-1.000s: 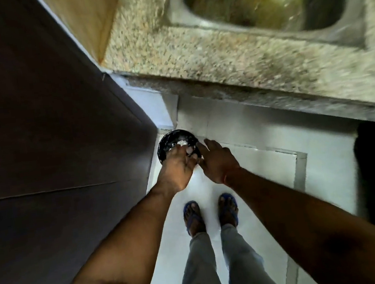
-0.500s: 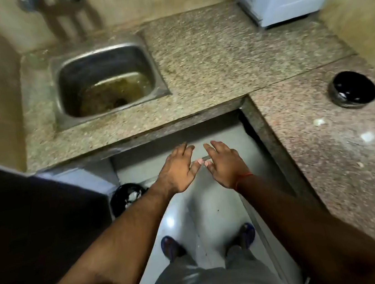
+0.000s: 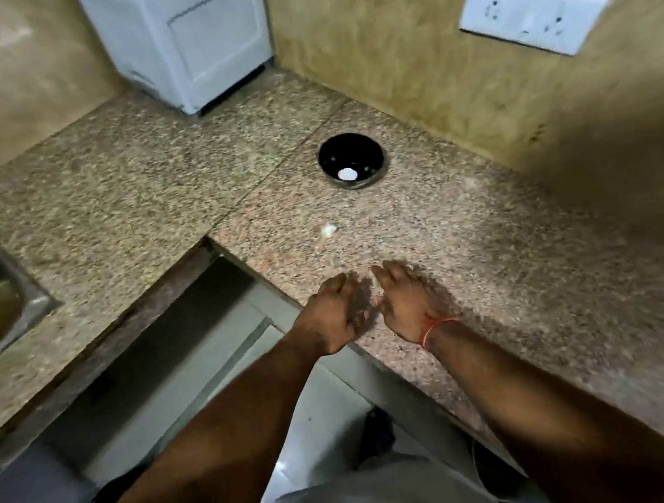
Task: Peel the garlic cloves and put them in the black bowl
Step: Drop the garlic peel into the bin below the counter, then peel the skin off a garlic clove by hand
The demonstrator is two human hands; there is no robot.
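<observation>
Both hands hover side by side over the near edge of the granite counter (image 3: pixel 488 230), the left hand (image 3: pixel 340 313) and right hand (image 3: pixel 410 300) nearly touching, fingers pointing away; motion blur hides whether they are spread or pinching anything, so I cannot tell. The loose garlic clove (image 3: pixel 328 230) lies on the counter just beyond the fingertips, slightly left of the gap between the hands, so the left hand looks marginally nearer. Farther along the same line sits the black bowl (image 3: pixel 351 151), with one white peeled clove (image 3: pixel 347 173) inside.
</observation>
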